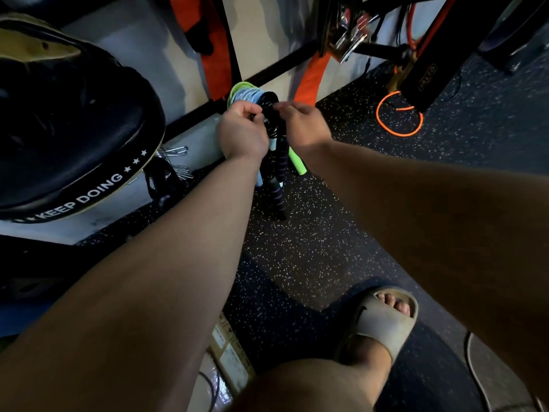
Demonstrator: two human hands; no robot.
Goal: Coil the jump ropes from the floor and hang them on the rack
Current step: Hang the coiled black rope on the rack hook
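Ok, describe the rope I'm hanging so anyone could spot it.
Find the black rack bar along the wall, where three coils hang. It is the rightmost coil, pinched by left hand and right hand: black with purple-banded handles, unlike the green coil and light-blue coil.

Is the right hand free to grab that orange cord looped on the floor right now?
Probably not yet: the right hand is pinching the black rope coil with the left hand. Bare floor lies between it and the orange cord, so the path looks open.
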